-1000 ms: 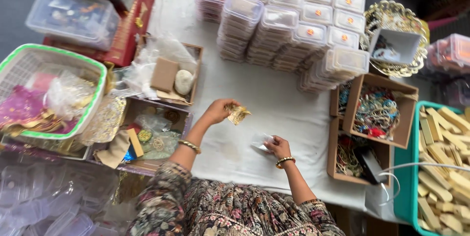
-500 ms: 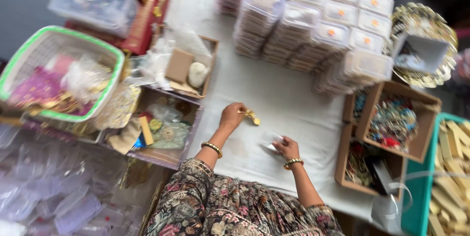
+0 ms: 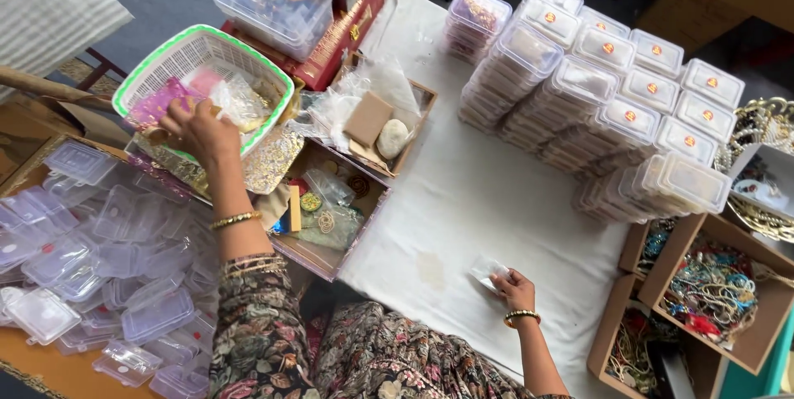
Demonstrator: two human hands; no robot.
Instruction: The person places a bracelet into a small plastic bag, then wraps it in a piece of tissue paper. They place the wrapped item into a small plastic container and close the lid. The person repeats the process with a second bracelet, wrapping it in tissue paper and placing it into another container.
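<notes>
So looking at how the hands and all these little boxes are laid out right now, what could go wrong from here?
The left hand reaches into the green-rimmed basket, which overhangs the trays beneath, so pressing on its edge might tip it. The right hand only rests fingertips on a small clear packet on the white cloth; while attention is on the basket, it could slide away. The stacked clear boxes stand tall and close together; a bump might topple them.

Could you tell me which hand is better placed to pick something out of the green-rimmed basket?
Left. The left hand already reaches into the green-rimmed basket, while the right hand rests far off on the white cloth, touching a small clear packet.
</notes>
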